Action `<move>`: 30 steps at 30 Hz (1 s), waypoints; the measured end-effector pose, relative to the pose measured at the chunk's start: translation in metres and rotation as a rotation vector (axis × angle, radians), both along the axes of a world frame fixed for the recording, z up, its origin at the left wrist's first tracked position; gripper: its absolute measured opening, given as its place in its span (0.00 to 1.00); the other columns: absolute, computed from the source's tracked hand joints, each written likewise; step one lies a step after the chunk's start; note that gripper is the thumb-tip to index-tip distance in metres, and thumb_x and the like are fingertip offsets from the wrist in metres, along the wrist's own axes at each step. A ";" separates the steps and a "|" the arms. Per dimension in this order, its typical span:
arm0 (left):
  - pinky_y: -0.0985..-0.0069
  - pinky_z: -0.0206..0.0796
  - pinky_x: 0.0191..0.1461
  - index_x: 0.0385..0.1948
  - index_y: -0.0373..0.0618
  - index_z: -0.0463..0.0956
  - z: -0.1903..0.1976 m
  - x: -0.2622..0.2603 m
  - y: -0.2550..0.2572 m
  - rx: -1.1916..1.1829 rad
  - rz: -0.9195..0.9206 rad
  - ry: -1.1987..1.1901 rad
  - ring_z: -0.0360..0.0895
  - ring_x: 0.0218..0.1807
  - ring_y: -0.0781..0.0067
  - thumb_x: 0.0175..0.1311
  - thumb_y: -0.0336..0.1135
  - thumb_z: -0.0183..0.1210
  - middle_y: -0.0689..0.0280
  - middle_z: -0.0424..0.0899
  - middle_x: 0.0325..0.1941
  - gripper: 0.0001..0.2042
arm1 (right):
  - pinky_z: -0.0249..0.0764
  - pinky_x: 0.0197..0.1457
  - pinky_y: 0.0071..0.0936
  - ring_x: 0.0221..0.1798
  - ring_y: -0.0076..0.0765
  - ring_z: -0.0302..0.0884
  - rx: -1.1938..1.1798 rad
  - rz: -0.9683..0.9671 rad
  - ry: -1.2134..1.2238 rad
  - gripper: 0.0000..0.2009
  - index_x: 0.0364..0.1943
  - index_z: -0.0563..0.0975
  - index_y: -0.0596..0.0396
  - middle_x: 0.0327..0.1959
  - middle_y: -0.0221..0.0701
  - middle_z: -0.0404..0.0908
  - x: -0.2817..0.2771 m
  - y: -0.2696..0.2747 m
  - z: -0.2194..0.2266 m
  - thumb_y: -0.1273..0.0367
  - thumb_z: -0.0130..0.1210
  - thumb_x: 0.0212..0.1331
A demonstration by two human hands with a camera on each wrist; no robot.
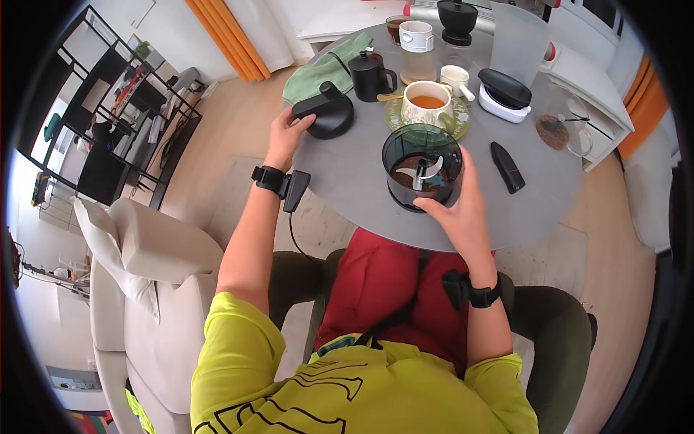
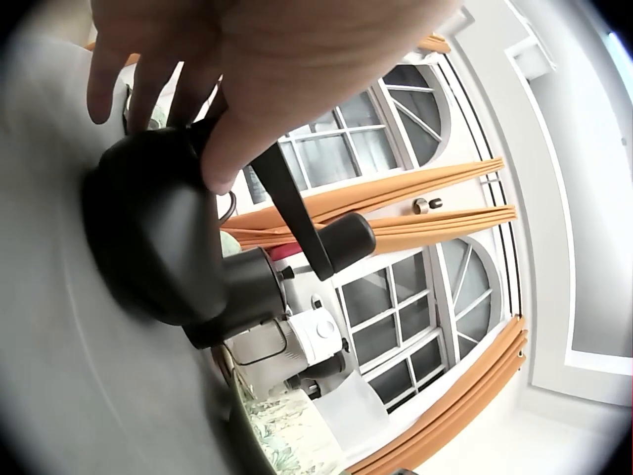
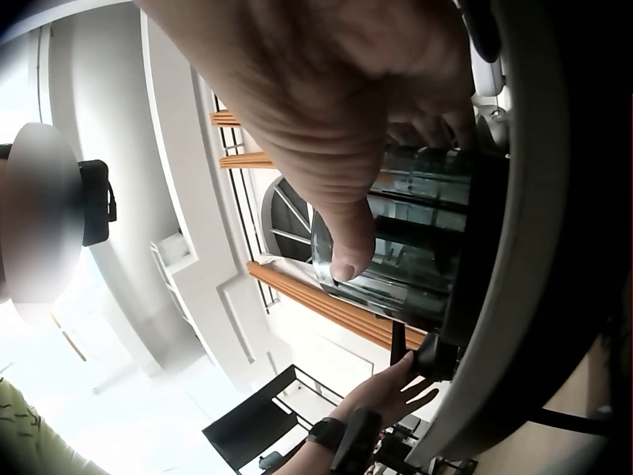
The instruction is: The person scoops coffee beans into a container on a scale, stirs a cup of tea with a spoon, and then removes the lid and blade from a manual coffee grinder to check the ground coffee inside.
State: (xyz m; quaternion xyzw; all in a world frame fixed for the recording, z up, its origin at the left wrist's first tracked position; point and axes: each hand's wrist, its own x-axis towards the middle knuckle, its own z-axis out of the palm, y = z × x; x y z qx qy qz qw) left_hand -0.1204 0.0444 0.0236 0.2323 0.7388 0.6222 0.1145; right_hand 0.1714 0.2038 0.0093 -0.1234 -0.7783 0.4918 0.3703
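Note:
My left hand point(image 1: 288, 141) grips the edge of a round black crank lid point(image 1: 331, 119) at the table's left side. In the left wrist view the thumb lies by the hub of the lid's crank handle point(image 2: 297, 213), and its knob sticks out to the right. My right hand point(image 1: 466, 210) holds a smoky clear chopper bowl point(image 1: 394, 177) near the table's front edge, thumb on the near side and fingers round the right wall. Inside the uncovered bowl stand curved metal blades point(image 1: 431, 168) over some dark brown bits.
Behind the bowl, a cup of amber liquid point(image 1: 426, 105) sits on a green patterned saucer point(image 1: 461, 124). A black lidded mug point(image 1: 372, 76) and green cloth point(image 1: 318, 76) stand back left. Right of the bowl are a slim black object point(image 1: 507, 168) and a glass jug with brown contents point(image 1: 555, 134).

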 end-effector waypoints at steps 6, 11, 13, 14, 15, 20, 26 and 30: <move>0.80 0.63 0.58 0.53 0.34 0.72 0.029 0.025 -0.002 0.126 -0.138 0.171 0.74 0.51 0.78 0.63 0.30 0.59 0.64 0.80 0.50 0.18 | 0.60 0.69 0.35 0.65 0.40 0.65 0.000 0.009 -0.054 0.46 0.67 0.53 0.60 0.62 0.42 0.65 0.001 0.001 0.003 0.71 0.70 0.44; 0.80 0.63 0.57 0.54 0.36 0.71 0.084 0.084 0.006 0.214 -0.311 0.158 0.74 0.51 0.80 0.65 0.30 0.58 0.65 0.79 0.50 0.18 | 0.60 0.69 0.36 0.65 0.39 0.65 -0.028 0.043 -0.032 0.46 0.68 0.53 0.60 0.63 0.42 0.64 0.000 0.001 0.001 0.70 0.70 0.44; 0.80 0.63 0.57 0.54 0.36 0.71 0.089 0.100 0.013 0.266 -0.391 0.147 0.73 0.51 0.80 0.65 0.31 0.58 0.66 0.79 0.50 0.17 | 0.61 0.69 0.36 0.65 0.40 0.65 -0.005 0.039 -0.025 0.46 0.68 0.53 0.60 0.63 0.42 0.64 0.000 0.000 0.002 0.70 0.70 0.45; 0.80 0.64 0.57 0.54 0.36 0.71 0.089 0.109 0.017 0.263 -0.438 0.149 0.73 0.51 0.81 0.65 0.31 0.58 0.66 0.79 0.50 0.17 | 0.61 0.69 0.37 0.65 0.40 0.65 -0.014 0.038 -0.036 0.46 0.68 0.52 0.60 0.63 0.42 0.64 0.001 0.000 0.003 0.69 0.70 0.45; 0.81 0.64 0.57 0.54 0.36 0.71 0.088 0.115 0.021 0.260 -0.487 0.150 0.73 0.51 0.81 0.65 0.31 0.57 0.67 0.79 0.50 0.17 | 0.61 0.68 0.37 0.65 0.41 0.65 -0.021 0.036 -0.047 0.46 0.68 0.52 0.59 0.63 0.42 0.64 0.002 0.000 0.004 0.69 0.70 0.45; 0.81 0.66 0.56 0.51 0.37 0.72 0.072 0.132 0.036 0.257 -0.555 0.118 0.75 0.51 0.81 0.65 0.30 0.57 0.67 0.80 0.48 0.14 | 0.66 0.61 0.37 0.59 0.45 0.69 0.006 -0.024 -0.039 0.47 0.66 0.56 0.60 0.58 0.45 0.69 0.000 0.001 -0.002 0.64 0.73 0.40; 0.78 0.63 0.60 0.55 0.37 0.70 0.066 0.132 0.036 0.185 -0.577 0.099 0.72 0.54 0.80 0.66 0.31 0.56 0.66 0.79 0.51 0.17 | 0.67 0.60 0.37 0.57 0.44 0.71 0.010 -0.018 -0.013 0.47 0.66 0.56 0.60 0.57 0.44 0.70 -0.002 0.002 -0.003 0.65 0.73 0.40; 0.78 0.64 0.60 0.55 0.37 0.70 0.067 0.134 0.036 0.166 -0.589 0.089 0.72 0.54 0.79 0.66 0.31 0.56 0.66 0.78 0.51 0.17 | 0.59 0.70 0.38 0.67 0.44 0.62 -0.088 0.055 -0.066 0.46 0.68 0.53 0.59 0.64 0.42 0.62 0.002 0.000 0.003 0.68 0.70 0.44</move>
